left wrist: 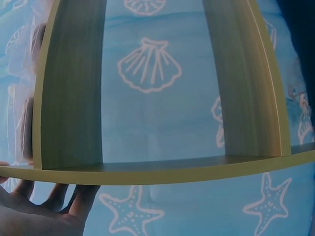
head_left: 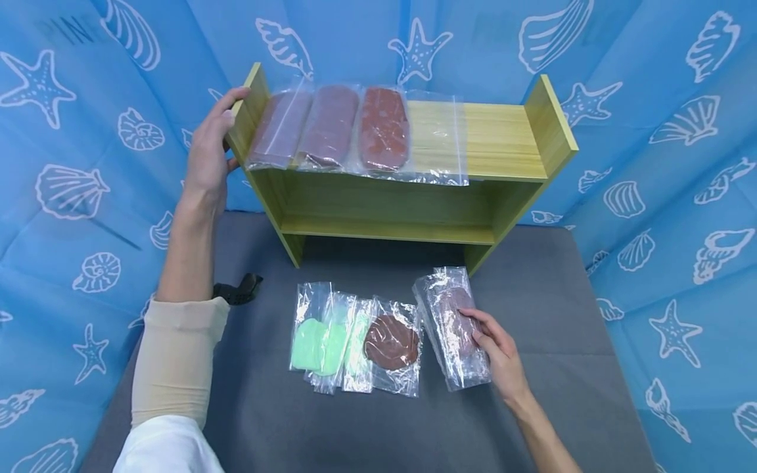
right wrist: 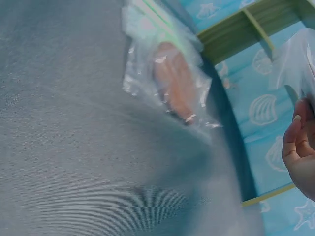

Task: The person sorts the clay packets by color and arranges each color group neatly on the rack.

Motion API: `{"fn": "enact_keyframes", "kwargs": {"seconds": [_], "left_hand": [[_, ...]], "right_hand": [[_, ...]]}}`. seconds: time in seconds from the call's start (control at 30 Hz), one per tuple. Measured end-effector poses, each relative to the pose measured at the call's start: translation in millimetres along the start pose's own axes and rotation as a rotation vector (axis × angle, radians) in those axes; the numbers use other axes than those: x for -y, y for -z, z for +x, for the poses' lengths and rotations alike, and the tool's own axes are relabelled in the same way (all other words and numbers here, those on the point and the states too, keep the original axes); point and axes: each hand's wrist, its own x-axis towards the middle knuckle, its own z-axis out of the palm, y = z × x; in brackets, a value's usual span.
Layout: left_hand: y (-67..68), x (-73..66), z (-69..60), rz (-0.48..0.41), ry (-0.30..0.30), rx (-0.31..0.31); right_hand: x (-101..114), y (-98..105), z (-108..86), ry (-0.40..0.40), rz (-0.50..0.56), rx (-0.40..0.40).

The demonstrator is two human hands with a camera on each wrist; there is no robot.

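My left hand [head_left: 208, 154] grips the upper left side panel of a light wooden shelf [head_left: 497, 138]; in the left wrist view its fingers [left wrist: 81, 204] bend against the panel's outer face. Three clear zip bags with flat brownish slabs lie side by side on the top board: a left bag [head_left: 280, 128], a middle bag [head_left: 331, 121] and a redder right bag [head_left: 384, 128]. With thumb and fingers, my right hand [head_left: 503, 361] pinches the right edge of some overlapping clear bags [head_left: 452, 309] holding a purplish-brown slab. How many bags it holds I cannot tell.
On the grey table [head_left: 355, 433] lie overlapping bags with pale green pieces [head_left: 319, 345] and a bag with a round brown piece [head_left: 391, 341]. A black strap-like object [head_left: 238, 290] is beside my left forearm. Blue curtains [head_left: 668, 197] with shell prints surround the table.
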Motion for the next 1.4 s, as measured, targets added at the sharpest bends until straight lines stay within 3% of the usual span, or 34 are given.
{"fn": "enact_keyframes", "kwargs": {"seconds": [0.4,0.83,1.4], "left_hand": [[3.6,0.2,0.2,-0.030,-0.003,-0.011],[4.3,1.0,-0.9,-0.023,-0.014,-0.016],[0.3,1.0,-0.6,-0.024,-0.006,0.012]], "right_hand": [[40,15,9.9,0.165,0.148,0.069],[93,32,23.8,0.258,0.086,0.088],[149,38,33.5,0.357,0.186,0.064]]}}
